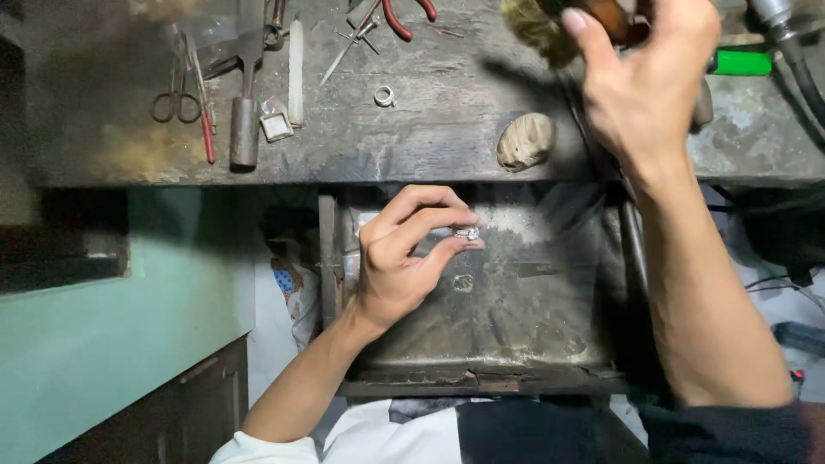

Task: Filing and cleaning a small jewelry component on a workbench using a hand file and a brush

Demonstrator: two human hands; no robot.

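Note:
My left hand (404,258) pinches a small silver ring (467,233) between thumb and fingers, held above an open metal drawer (516,344) under the bench. My right hand (644,86) is raised over the far right of the dark workbench (430,146), its fingers closed around a brown-handled brush (614,17) with pale bristles (528,30). A second silver ring (384,95) lies loose on the bench top, apart from both hands.
Scissors (176,99), a hammer (246,112), red-handled pliers (404,17), a white stick (296,73) and picks lie at the back left. A rounded tan lump (525,141) sits at the bench edge. A green object (741,62) and a flexible hose (803,69) are at right.

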